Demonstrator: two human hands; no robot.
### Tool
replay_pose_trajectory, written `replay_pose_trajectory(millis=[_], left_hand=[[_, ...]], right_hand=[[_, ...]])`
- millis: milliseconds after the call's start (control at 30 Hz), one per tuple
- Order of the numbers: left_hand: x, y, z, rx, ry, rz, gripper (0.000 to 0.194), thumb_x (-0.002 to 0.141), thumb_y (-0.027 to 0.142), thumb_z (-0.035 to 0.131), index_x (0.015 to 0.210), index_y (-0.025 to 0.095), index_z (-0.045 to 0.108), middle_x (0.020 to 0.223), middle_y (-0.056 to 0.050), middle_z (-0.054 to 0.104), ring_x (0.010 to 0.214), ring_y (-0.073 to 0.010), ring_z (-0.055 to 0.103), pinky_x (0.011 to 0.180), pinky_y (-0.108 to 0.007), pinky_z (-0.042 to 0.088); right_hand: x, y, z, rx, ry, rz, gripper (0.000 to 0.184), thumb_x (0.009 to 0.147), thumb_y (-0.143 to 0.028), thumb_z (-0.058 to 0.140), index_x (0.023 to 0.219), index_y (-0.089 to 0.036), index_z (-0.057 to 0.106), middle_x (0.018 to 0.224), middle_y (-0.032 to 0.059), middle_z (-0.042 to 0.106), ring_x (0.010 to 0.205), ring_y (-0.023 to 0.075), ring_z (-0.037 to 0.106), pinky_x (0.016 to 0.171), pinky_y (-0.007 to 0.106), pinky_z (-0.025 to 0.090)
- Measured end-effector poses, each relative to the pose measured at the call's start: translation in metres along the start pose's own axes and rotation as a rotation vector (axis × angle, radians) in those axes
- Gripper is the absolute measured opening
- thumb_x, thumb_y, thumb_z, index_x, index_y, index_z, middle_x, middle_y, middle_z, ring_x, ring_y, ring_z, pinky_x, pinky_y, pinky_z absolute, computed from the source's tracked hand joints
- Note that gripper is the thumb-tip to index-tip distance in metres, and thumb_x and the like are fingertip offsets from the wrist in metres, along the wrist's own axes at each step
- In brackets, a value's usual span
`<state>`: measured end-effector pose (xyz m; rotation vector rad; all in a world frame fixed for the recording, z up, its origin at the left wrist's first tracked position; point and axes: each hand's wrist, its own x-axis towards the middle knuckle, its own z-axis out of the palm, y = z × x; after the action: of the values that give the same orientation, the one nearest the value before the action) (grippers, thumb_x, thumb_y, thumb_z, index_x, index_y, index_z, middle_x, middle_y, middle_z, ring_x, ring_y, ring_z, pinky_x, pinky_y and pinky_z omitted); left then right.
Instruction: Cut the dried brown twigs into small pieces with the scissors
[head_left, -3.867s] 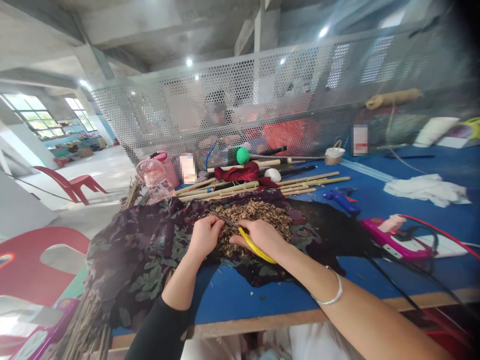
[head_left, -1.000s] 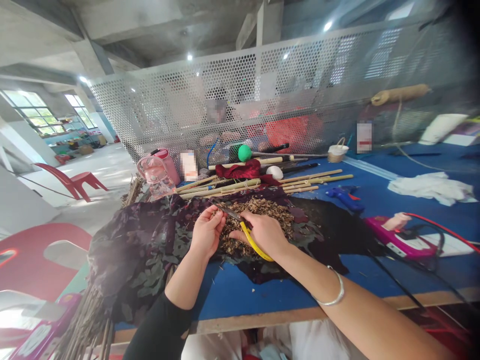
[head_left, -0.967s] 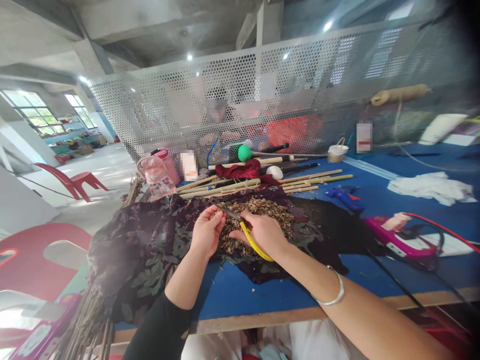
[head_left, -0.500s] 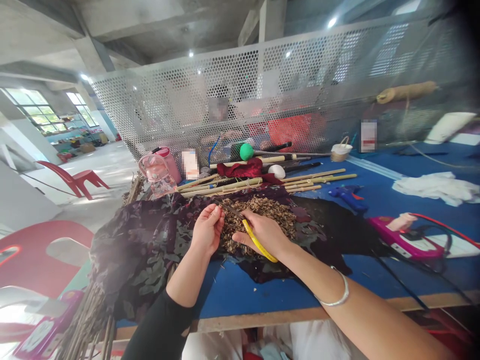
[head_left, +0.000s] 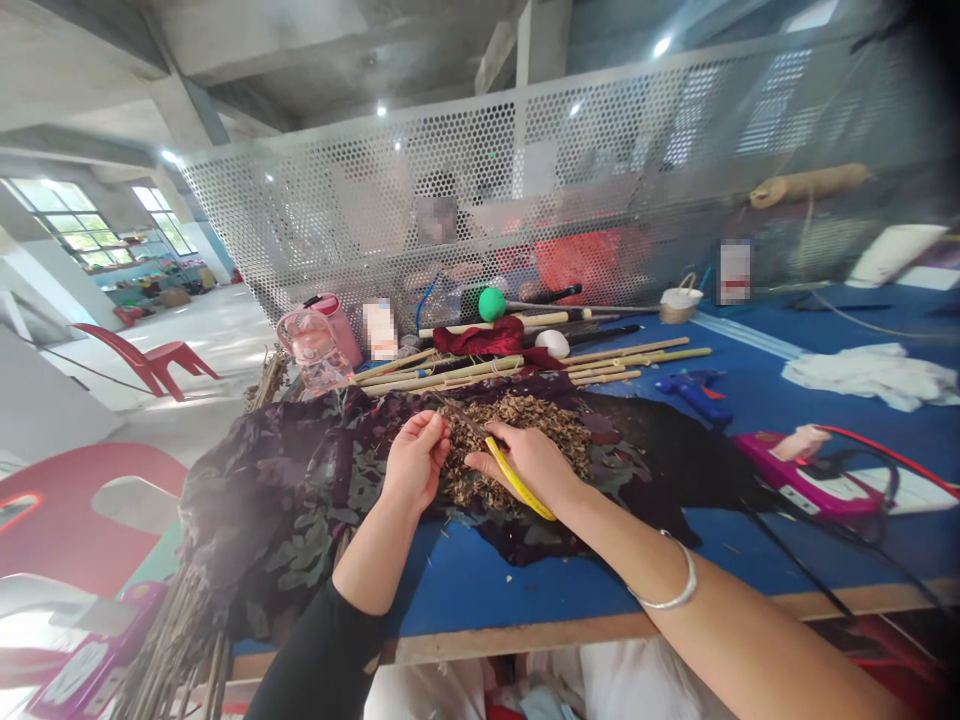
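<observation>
My right hand (head_left: 536, 465) is wrapped round yellow-handled scissors (head_left: 517, 482). Their dark blades point up and to the left, close to my left fingertips. My left hand (head_left: 417, 455) is closed in a pinch, thumb against forefinger; whatever it holds is too small to make out. Beneath and between both hands spreads a heap of brown, dry plant bits (head_left: 541, 415). That heap lies on a dark patterned cloth (head_left: 300, 490), which covers part of the blue table (head_left: 450, 590).
Thin bamboo sticks (head_left: 637, 357), a green ball (head_left: 492, 303) and dark red cloth (head_left: 480, 338) lie behind the heap. To the right are a blue glue gun (head_left: 697, 396), a magenta device (head_left: 817, 480) and white cloth (head_left: 874, 375). Dry stalks (head_left: 176, 630) hang at the left edge.
Both hands stay nearly where they were. The scissors have shifted very slightly in my right hand, with the yellow handle a little changed in angle.
</observation>
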<state>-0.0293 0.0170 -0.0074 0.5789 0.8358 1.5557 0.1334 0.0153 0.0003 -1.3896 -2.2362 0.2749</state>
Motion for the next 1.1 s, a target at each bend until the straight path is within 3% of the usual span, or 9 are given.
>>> replay_pose_trajectory(millis=[300, 700, 900, 1100], left_hand=[[0.0024, 0.0017, 0.001, -0.091, 0.036, -0.009, 0.019, 0.069, 0.006, 0.067, 0.081, 0.015, 0.056, 0.075, 0.001, 0.063, 0.061, -0.0044, 0.062, 0.057, -0.011, 0.051], [0.0019, -0.0009, 0.0, -0.063, 0.043, 0.024, 0.026, 0.065, 0.008, 0.07, 0.084, 0.017, 0.055, 0.077, 0.001, 0.065, 0.058, -0.0038, 0.06, 0.054, -0.011, 0.05], [0.0013, 0.0003, 0.001, -0.079, 0.085, 0.06, 0.028, 0.062, 0.009, 0.072, 0.083, 0.017, 0.055, 0.079, 0.001, 0.067, 0.061, -0.0047, 0.062, 0.056, -0.011, 0.05], [-0.0032, -0.0005, 0.0041, -0.008, 0.019, 0.052, 0.029, 0.059, 0.013, 0.076, 0.081, 0.015, 0.057, 0.07, 0.003, 0.063, 0.062, -0.0058, 0.062, 0.055, -0.012, 0.049]], right_hand=[[-0.0001, 0.0028, -0.0017, -0.01, -0.019, -0.008, 0.049, 0.078, -0.06, 0.049, 0.108, -0.021, 0.052, 0.079, 0.0039, 0.068, 0.072, 0.0198, 0.065, 0.057, 0.024, 0.038], [-0.0016, 0.0003, 0.003, -0.006, 0.04, -0.095, 0.06, 0.072, -0.059, 0.058, 0.115, -0.018, 0.049, 0.107, 0.0107, 0.061, 0.099, 0.0241, 0.059, 0.08, 0.032, 0.044], [-0.0006, 0.0006, 0.0055, -0.043, 0.085, -0.103, 0.062, 0.068, -0.059, 0.062, 0.112, -0.017, 0.051, 0.1, 0.0115, 0.062, 0.095, 0.0255, 0.059, 0.082, 0.034, 0.044], [0.0004, -0.0003, 0.0044, -0.054, 0.089, -0.056, 0.051, 0.078, -0.06, 0.051, 0.109, -0.02, 0.055, 0.098, 0.0083, 0.068, 0.088, 0.0226, 0.065, 0.072, 0.029, 0.045]])
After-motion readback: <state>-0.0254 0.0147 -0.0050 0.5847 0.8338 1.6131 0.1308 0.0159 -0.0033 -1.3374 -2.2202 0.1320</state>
